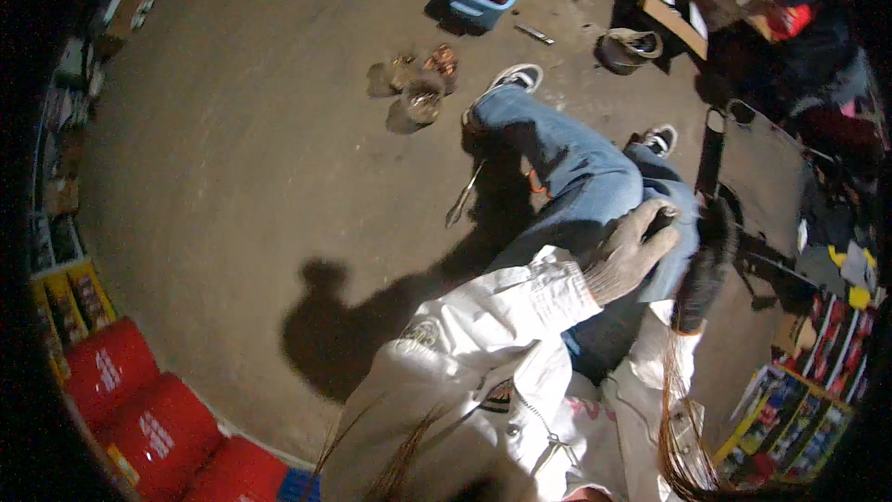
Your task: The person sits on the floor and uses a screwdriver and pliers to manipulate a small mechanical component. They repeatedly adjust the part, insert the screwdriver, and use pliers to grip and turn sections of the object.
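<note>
My left hand (636, 249), in a grey knit glove, is over my jeans-clad thigh. Its thumb and fingers are curled toward each other around a small dark thing (665, 215) that I cannot make out. My right hand (711, 256), in a dark glove with an orange cuff edge, is just to the right. Its fingers are lost in shadow, so their pose does not show. Right beyond it stands a long dark bar-like piece (711, 156) with a pale rounded end; whether the hand touches it is unclear.
Ahead lie a blue bin (478, 11) with copper-coloured scrap, a clear container (423, 100), a copper pile (442, 63) and a dark bucket (627, 51). Pliers-like tool (464, 195) lies left of my legs. Red boxes (158, 437) line the left; an open carton (676, 23) sits far right.
</note>
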